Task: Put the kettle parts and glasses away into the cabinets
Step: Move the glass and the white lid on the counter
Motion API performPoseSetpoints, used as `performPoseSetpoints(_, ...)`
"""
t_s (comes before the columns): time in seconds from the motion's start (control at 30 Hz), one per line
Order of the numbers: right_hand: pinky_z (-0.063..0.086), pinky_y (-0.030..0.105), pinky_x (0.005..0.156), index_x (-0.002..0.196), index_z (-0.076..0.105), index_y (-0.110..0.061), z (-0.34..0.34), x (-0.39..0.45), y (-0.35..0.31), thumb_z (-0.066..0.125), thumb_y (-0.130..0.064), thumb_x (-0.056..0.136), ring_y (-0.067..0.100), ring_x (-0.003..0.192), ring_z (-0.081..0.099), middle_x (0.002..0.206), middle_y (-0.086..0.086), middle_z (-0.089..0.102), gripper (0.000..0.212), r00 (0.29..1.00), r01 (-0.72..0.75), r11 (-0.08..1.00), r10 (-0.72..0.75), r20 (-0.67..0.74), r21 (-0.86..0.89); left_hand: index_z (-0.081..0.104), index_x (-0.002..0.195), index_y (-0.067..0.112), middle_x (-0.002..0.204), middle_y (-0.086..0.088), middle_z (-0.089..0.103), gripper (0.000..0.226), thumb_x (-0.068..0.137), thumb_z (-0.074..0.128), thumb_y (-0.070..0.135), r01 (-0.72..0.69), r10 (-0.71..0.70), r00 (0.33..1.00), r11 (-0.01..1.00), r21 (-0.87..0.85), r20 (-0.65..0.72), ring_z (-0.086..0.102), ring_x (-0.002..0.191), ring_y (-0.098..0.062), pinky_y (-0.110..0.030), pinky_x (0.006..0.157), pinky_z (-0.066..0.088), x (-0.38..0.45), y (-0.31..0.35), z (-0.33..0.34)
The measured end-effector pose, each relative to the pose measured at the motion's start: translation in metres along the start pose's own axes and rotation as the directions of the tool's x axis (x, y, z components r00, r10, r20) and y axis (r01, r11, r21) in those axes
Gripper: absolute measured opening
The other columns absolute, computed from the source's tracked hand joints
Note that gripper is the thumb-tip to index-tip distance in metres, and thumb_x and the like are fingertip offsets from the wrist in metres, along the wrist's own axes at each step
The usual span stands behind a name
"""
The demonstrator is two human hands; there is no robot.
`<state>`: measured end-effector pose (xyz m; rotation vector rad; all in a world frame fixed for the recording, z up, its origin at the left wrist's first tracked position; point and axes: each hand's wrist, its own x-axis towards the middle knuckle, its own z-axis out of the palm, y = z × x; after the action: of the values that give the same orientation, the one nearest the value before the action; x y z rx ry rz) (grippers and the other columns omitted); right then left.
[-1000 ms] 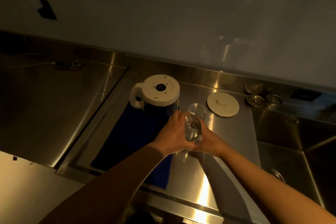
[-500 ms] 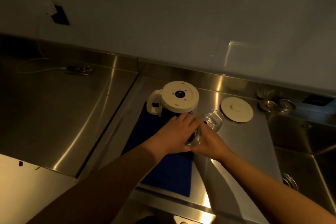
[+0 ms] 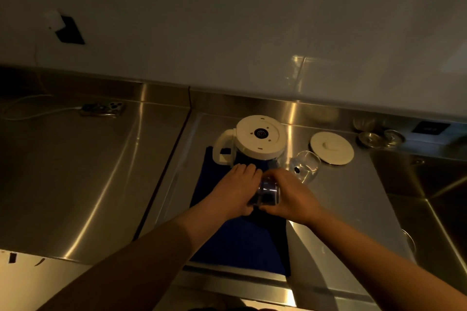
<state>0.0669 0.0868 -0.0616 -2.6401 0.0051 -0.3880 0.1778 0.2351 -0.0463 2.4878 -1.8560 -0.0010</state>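
— As we lean over the steel desk [image 3: 341, 199], what do both hands grip?
— Our left hand [image 3: 236, 190] and right hand [image 3: 290, 195] curl fingers round one glass [image 3: 265, 195] above the blue mat [image 3: 242, 242], beside the upturned kettle [image 3: 257, 144].

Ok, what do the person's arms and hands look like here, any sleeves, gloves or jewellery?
Both forearms are bare right down to the bottom of the frame, with no sleeves in view. The left hand and right hand wear no gloves, and no rings, watch or bracelets show, though the light is dim.
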Motion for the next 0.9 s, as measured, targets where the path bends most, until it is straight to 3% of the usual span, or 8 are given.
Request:
performPoseSetpoints(0.2,0.037,0.018,0.089,0.120,0.049,-0.021,0.012,0.000,-0.018,0.071,-0.051,0.070,0.003,0.101,0.047,0.112,-0.002,0.056,0.063,0.997,0.002,1.000,0.000,-0.073,0.025,0.041,0.124,0.013,0.120,-0.006,0.045,0.063,0.072,0.073,0.030,0.046,-0.044,0.999,0.992,-0.115,0.020,0.046,0.105,-0.020,-0.025,0.088,0.035,-0.011,-0.015,0.006)
performPoseSetpoints(0.37,0.033,0.009,0.085,0.123,0.044,-0.022,0.021,0.002,-0.031,0.077,-0.048,0.066,-0.006,0.100,0.038,0.111,-0.012,0.045,0.071,0.988,-0.067,0.996,0.074,-0.134,0.056,0.026,0.143,0.011,0.133,-0.008,0.042,0.085,0.075,0.074,0.030,0.068,-0.059,0.997,0.980,-0.186,0.051,0.043,0.121,-0.023,-0.031,0.102,0.034,-0.015,-0.021,0.010)
performPoseSetpoints(0.57,0.037,0.013,0.084,0.124,0.046,-0.019,0.031,0.005,-0.033,0.081,-0.047,0.062,0.008,0.102,0.048,0.116,-0.001,0.053,0.076,0.977,-0.167,0.985,0.173,-0.122,0.052,0.016,0.149,0.012,0.143,-0.008,0.037,0.091,0.080,0.072,0.034,0.066,-0.051,0.997,0.953,-0.297,0.060,0.040,0.128,-0.022,-0.032,0.104,0.035,-0.021,-0.025,0.009)
performPoseSetpoints(0.77,0.033,0.008,0.075,0.119,0.049,-0.018,0.042,0.009,-0.034,0.080,-0.048,0.062,0.006,0.095,0.045,0.109,-0.004,0.054,0.071,0.973,-0.202,0.979,0.200,-0.116,-0.007,0.008,0.150,0.009,0.145,-0.010,0.035,0.084,0.089,0.062,0.029,0.026,-0.023,1.000,0.972,-0.234,0.016,0.038,0.129,-0.024,-0.032,0.106,0.032,-0.025,-0.023,0.013)
performPoseSetpoints(0.9,0.035,0.013,0.080,0.120,0.049,-0.021,0.047,0.010,-0.034,0.079,-0.045,0.064,0.008,0.099,0.047,0.112,-0.007,0.054,0.068,0.974,-0.211,0.977,0.209,-0.083,-0.025,0.003,0.150,0.006,0.151,-0.012,0.026,0.082,0.092,0.057,0.027,0.018,-0.013,0.999,0.989,-0.144,0.039,0.031,0.135,-0.025,-0.032,0.113,0.025,-0.024,-0.024,0.023)
